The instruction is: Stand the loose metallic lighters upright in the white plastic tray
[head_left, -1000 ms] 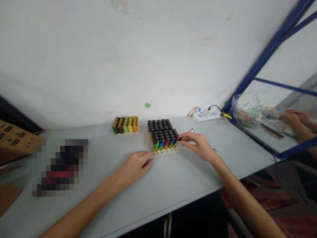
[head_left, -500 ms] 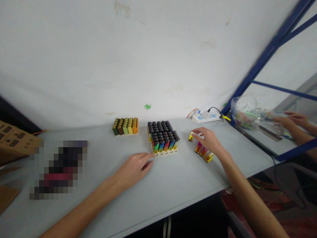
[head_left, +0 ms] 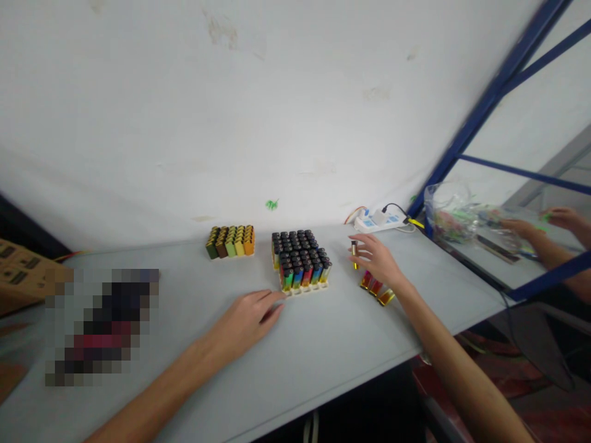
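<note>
— Glossy, see-through coloured plastic on the lighters [head_left: 301, 263], black plastic caps.
— Matt, smooth grey on the table [head_left: 323, 344]; crinkly clear plastic for the bag [head_left: 446, 212].

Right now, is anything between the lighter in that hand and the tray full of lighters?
Nothing visible. The right hand holds one lighter upright, with only bare table between it and the tray. The loose lighters lie nearer the table's edge.

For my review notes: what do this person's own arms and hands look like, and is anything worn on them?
Both forearms are bare to the frame edge: no sleeves or gloves show. The left hand and right hand show no rings or markings; the picture is too soft to rule out small ones.
</note>
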`<state>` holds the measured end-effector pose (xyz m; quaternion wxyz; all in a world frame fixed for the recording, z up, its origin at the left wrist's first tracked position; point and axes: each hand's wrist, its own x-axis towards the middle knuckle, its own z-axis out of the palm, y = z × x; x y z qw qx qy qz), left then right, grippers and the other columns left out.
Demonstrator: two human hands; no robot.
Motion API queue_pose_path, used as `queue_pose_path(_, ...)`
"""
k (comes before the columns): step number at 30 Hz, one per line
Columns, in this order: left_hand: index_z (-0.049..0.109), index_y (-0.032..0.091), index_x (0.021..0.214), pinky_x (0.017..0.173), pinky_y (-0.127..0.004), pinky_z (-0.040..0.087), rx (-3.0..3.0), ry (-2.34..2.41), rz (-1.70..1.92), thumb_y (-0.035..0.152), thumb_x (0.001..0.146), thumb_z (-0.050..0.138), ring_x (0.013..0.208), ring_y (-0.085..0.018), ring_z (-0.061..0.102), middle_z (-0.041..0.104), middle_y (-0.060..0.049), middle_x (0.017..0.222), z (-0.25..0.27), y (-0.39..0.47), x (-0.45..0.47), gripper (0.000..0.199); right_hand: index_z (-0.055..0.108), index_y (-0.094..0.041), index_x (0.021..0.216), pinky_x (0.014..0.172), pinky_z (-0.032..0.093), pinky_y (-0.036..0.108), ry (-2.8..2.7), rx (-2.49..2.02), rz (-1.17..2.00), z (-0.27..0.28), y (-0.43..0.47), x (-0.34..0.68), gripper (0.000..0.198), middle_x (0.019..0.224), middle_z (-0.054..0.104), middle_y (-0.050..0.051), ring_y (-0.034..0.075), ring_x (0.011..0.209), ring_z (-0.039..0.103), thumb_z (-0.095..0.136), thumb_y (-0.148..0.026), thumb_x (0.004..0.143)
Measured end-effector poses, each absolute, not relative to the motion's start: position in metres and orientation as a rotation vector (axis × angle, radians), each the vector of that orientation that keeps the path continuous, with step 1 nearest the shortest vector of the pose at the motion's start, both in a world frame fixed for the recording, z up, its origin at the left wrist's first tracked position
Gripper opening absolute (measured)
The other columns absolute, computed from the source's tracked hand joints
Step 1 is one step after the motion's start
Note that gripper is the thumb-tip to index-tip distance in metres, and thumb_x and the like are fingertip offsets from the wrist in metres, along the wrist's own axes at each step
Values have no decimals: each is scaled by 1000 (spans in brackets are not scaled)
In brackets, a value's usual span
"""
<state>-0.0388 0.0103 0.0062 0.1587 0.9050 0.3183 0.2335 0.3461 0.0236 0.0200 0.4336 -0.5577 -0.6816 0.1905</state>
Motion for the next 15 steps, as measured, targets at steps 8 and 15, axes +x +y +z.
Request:
queue_pose_path(8, 72, 22, 115, 80, -28, 57, 2605, 930, 619, 23, 103, 52, 81, -19, 72, 75, -3, 93, 6, 10, -39, 23, 65, -23, 110, 93, 66, 47, -1491, -1194, 804, 44, -8, 299, 49, 105, 79, 10, 30, 105, 78, 89, -50, 78)
queue_pose_path(15, 71, 21, 113, 77, -28, 54, 2634, 933, 584, 22, 104, 54, 79, -19, 70, 73, -3, 91, 11, 8, -38, 20, 76, -24, 105, 81, 65, 36, -1756, -1162, 464, 66, -26, 260, 31, 95, 76, 6, 21, 83, 73, 82, -48, 87)
